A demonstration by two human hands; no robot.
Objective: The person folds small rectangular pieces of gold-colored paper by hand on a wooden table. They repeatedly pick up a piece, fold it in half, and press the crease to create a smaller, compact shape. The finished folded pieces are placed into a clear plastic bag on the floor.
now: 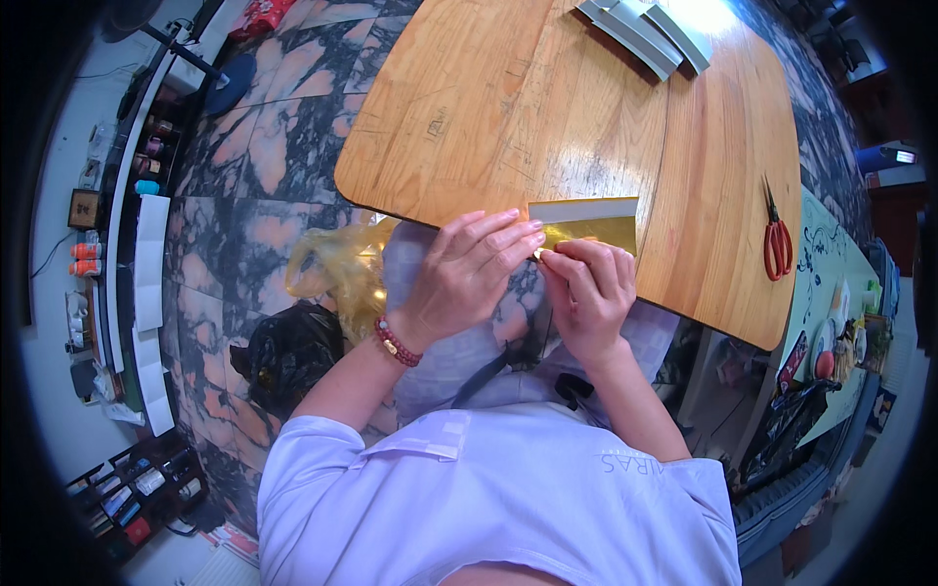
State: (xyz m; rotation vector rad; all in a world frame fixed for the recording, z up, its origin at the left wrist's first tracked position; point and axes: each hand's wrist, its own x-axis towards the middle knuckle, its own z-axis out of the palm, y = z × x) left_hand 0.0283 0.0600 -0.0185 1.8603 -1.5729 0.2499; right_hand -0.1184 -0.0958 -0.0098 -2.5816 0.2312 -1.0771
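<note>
A sheet of gold foil paper (615, 228) with a pale band along its far side lies at the near edge of the wooden table (454, 110). My left hand (484, 253) reaches to its left corner, fingers stretched side by side. My right hand (595, 286) pinches the sheet's near left part between thumb and forefinger, where a small gold fold shows between the two hands. The left thumb is hidden, so its hold on the paper is unclear. Red-handled scissors (777, 249) lie on the table to the right, their points away from me.
Stacks of folded pale paper strips (637, 36) lie at the table's far side. Below the table's left edge are a yellow plastic bag (330, 264) and a black plastic bag (293, 355). A pale green side table (824, 249) bearing several items stands at the right.
</note>
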